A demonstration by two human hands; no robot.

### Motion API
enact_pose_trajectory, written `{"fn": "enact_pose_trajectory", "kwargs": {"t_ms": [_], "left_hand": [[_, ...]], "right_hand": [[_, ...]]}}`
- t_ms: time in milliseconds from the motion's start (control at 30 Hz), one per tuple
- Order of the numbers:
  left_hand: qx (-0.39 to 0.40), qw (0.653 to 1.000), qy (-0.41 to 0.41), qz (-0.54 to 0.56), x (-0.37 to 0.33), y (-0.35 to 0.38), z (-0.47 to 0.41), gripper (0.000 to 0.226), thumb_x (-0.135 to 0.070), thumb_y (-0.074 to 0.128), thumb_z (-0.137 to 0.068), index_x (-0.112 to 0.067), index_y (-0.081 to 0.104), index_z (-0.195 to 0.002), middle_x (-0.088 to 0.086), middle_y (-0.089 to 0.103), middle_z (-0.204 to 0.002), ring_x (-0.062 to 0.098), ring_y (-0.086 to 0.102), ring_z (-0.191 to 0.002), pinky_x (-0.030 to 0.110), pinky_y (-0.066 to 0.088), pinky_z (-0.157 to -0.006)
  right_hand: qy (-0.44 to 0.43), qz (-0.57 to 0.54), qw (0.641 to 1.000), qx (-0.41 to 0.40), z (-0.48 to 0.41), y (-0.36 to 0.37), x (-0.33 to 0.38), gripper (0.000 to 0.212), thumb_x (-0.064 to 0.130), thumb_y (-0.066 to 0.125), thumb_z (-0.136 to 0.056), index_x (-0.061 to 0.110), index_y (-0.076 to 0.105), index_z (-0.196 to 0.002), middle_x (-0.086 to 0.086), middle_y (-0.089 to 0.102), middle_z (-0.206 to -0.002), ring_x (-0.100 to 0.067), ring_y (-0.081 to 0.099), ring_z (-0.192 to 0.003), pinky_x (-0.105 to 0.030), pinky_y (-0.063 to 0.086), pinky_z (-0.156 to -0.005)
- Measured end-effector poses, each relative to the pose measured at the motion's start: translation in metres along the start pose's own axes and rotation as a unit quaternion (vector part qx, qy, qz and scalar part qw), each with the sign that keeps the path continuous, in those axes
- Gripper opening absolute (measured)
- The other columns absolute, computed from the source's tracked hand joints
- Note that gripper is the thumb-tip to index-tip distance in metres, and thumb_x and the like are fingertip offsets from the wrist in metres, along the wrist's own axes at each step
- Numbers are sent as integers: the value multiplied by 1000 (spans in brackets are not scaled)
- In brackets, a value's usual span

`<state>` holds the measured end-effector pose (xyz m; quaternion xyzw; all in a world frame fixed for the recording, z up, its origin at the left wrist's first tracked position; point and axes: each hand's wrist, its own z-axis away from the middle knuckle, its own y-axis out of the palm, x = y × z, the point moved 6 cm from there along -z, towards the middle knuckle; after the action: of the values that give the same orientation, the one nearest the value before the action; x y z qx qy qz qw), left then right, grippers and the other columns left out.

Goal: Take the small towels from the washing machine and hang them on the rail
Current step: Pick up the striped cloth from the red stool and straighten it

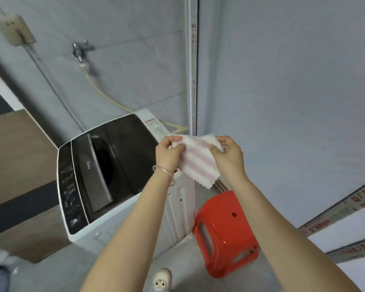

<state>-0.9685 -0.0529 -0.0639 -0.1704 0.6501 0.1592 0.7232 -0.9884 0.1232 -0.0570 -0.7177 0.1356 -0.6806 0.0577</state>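
Observation:
A small towel with pink and white stripes and a zigzag edge hangs in the air between both hands. My left hand pinches its top left corner, and my right hand pinches its top right corner. The towel is spread out above the right side of a white top-loading washing machine. The machine's dark lid is folded back and the drum opening looks dark; I cannot tell what is inside. No rail is in view.
A red plastic stool stands on the floor right of the machine. A tap with a hose and a wall socket are on the tiled wall behind. A white shoe shows at the bottom.

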Motion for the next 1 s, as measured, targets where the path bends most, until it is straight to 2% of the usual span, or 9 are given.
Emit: {"fn": "enact_pose_trajectory", "kwargs": {"t_ms": [133, 367, 500, 567, 633, 733, 867, 933, 1000], "left_hand": [[-39, 999, 26, -4, -8, -61, -29, 17, -3, 57, -80, -18, 62, -85, -7, 58, -85, 12, 52, -78, 23, 44, -64], [-62, 996, 54, -36, -17, -162, -101, 18, -2, 53, -83, -16, 61, -90, -14, 56, -83, 5, 47, -68, 21, 41, -60], [-53, 996, 49, -61, -2, -200, -145, 18, -2, 53, -83, -17, 61, -90, -11, 54, -78, 6, 44, -64, 14, 39, -54], [-38, 995, 31, -83, 13, -212, -161, 18, -3, 52, -84, -17, 60, -91, -9, 52, -75, 6, 42, -62, 15, 36, -55], [-24, 995, 4, -100, 32, -221, -174, 20, -2, 50, -84, -17, 59, -93, -7, 51, -77, 5, 43, -63, 17, 36, -59], [6, 991, -34, -128, 63, -230, -185, 23, -4, 49, -85, -14, 62, -102, 0, 57, -97, 4, 50, -74, 16, 41, -66], [59, 975, -61, -206, 96, -231, -184, 29, -9, 52, -86, -11, 61, -114, 4, 58, -115, 17, 55, -103, 22, 38, -86], [79, 954, -26, -289, 105, -229, -182, 33, -12, 55, -85, -13, 60, -118, 5, 49, -128, 23, 43, -124, 23, 32, -101], [124, 932, -14, -339, 110, -223, -174, 39, -20, 58, -84, -21, 55, -123, 4, 31, -143, 24, 18, -137, 24, 16, -111]], "right_hand": [[-15, 3, 999, 41, -6, 67, 24, 20, 9, 57, -84, 13, 61, -103, -1, 61, -91, -15, 56, -79, -18, 42, -63], [-21, -16, 998, 61, -23, 193, 53, 20, 11, 59, -84, 17, 60, -103, 3, 59, -84, -15, 56, -78, -21, 45, -68], [-14, -8, 998, 59, -31, 250, 50, 21, 8, 58, -85, 16, 58, -104, 12, 52, -73, -3, 50, -66, -11, 40, -59], [-7, 12, 999, 53, -32, 268, 41, 22, 7, 58, -86, 13, 57, -107, 12, 51, -75, -1, 48, -67, -10, 40, -60], [13, 40, 998, 49, -30, 280, 27, 25, 8, 58, -86, 10, 58, -111, 9, 54, -83, -6, 52, -75, -17, 42, -66], [42, 100, 992, 63, -27, 295, 2, 29, 12, 56, -86, 11, 56, -115, -1, 60, -104, -17, 57, -94, -24, 41, -78], [111, 209, 967, 96, -22, 306, -28, 41, 24, 56, -84, 13, 48, -123, -1, 60, -104, -15, 55, -82, -28, 43, -67], [152, 232, 955, 108, -21, 309, -38, 48, 31, 57, -82, 12, 44, -125, -3, 61, -104, -19, 58, -81, -28, 43, -63], [183, 221, 951, 116, -22, 313, -41, 51, 34, 58, -81, 11, 43, -124, -5, 62, -104, -22, 61, -85, -30, 46, -66]]}}
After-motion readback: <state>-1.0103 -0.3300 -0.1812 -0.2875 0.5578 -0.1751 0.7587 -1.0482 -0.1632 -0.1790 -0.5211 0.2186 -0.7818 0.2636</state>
